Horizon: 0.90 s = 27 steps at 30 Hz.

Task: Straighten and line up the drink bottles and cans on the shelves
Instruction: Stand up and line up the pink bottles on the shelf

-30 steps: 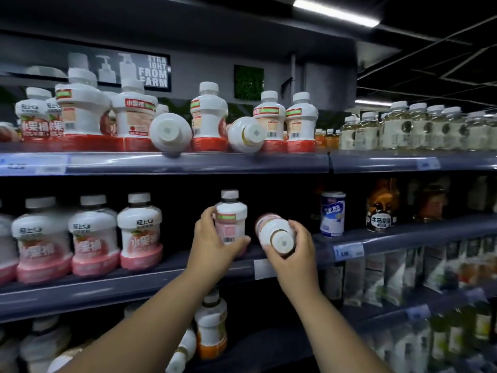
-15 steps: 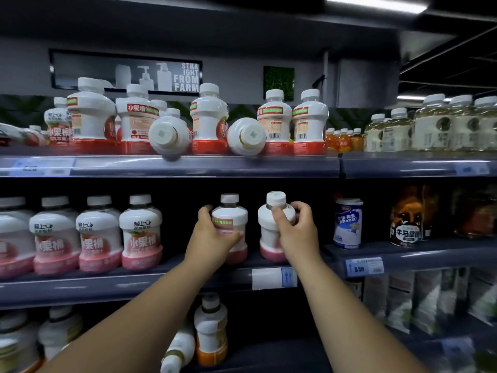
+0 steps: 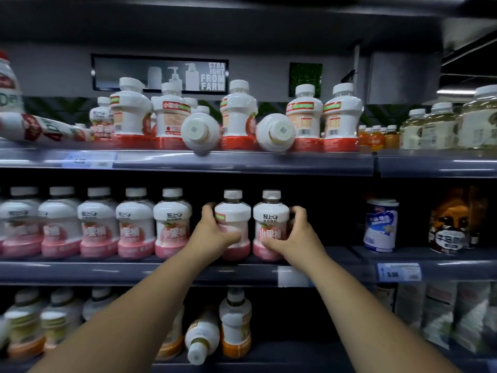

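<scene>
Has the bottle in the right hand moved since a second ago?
Yes. The right-hand bottle went from tipped, cap toward the camera, to upright on the middle shelf.

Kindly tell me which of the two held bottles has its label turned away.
The left bottle, in the left hand, showing a green strip, not characters.

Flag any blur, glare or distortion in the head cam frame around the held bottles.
Head view: dim, shelf recesses nearly black; wide-angle edges stretched and smeared, e.g. bottom-row bottles; right pink bottle in the right hand fairly sharp, label readable; left pink bottle in the left hand softer; white tag washed out.
</scene>
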### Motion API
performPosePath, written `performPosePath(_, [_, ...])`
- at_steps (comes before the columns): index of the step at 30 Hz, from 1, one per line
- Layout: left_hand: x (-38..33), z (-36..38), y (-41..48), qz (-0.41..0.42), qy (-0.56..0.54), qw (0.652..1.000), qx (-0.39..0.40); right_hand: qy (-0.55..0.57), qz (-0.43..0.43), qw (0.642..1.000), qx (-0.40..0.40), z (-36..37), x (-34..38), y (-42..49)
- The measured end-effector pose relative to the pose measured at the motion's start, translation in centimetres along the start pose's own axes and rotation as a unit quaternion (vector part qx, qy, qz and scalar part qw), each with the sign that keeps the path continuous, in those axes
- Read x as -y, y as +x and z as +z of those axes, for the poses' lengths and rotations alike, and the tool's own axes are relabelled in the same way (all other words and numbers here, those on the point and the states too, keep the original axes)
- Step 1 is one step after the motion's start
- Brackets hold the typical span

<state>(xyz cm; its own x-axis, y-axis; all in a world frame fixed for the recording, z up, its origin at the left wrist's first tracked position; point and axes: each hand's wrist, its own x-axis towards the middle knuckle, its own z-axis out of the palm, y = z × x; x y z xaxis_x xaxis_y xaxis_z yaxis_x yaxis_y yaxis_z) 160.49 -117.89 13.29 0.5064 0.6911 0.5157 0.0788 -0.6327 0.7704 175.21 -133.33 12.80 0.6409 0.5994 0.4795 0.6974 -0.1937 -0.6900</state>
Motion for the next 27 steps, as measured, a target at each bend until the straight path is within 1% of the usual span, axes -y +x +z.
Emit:
performPosePath(2, [0.5,-0.3,0.0,-0.006,-0.015,1.0,-0.002,-0.009,-0.005,1.0,0.028,0.5,0.1,0.1])
performPosePath(4, [0.8,-0.3,-0.1,-0.019,-0.016,1.0,-0.013,-0.041,-0.009,0.998,0.043,0.9,0.2,-0.1])
performPosePath(6, [0.8,-0.2,0.0,-0.028,-0.014,0.999,-0.02,-0.067,-0.014,0.997,0.035,1.1,-0.1,-0.1])
performPosePath(10, [0.9,-0.2,0.1,-0.03,-0.029,0.999,0.004,-0.083,-0.012,0.996,0.038,0.9,-0.2,-0.2])
performPosePath(12, [1.0,-0.3,0.1,-0.035,-0.011,0.999,-0.01,-0.095,-0.006,0.995,0.042,1.0,-0.2,-0.3])
performPosePath(14, [1.2,-0.4,0.1,-0.044,-0.024,0.999,-0.009,-0.113,-0.003,0.993,0.037,1.1,-0.3,-0.4])
performPosePath(16, [1.4,-0.5,0.0,-0.035,-0.042,0.998,0.008,-0.123,-0.003,0.992,0.034,1.1,-0.4,-0.4])
performPosePath(18, [1.4,-0.6,-0.2,-0.019,-0.033,0.999,0.008,-0.126,-0.005,0.991,0.035,1.0,-0.4,-0.4])
performPosePath(20, [1.4,-0.6,-0.3,-0.021,-0.024,0.999,0.003,-0.132,-0.008,0.991,0.036,0.9,-0.3,-0.5])
performPosePath(22, [1.6,-0.7,-0.3,-0.03,-0.035,0.999,0.018,-0.137,-0.01,0.99,0.041,0.8,-0.3,-0.6])
performPosePath(24, [1.7,-0.8,-0.3,-0.018,-0.051,0.998,0.031,-0.133,-0.014,0.99,0.048,0.7,-0.3,-0.7])
performPosePath(27, [1.5,-0.7,-0.5,-0.002,-0.019,1.0,0.011,-0.123,-0.015,0.991,0.05,0.6,0.0,-0.9])
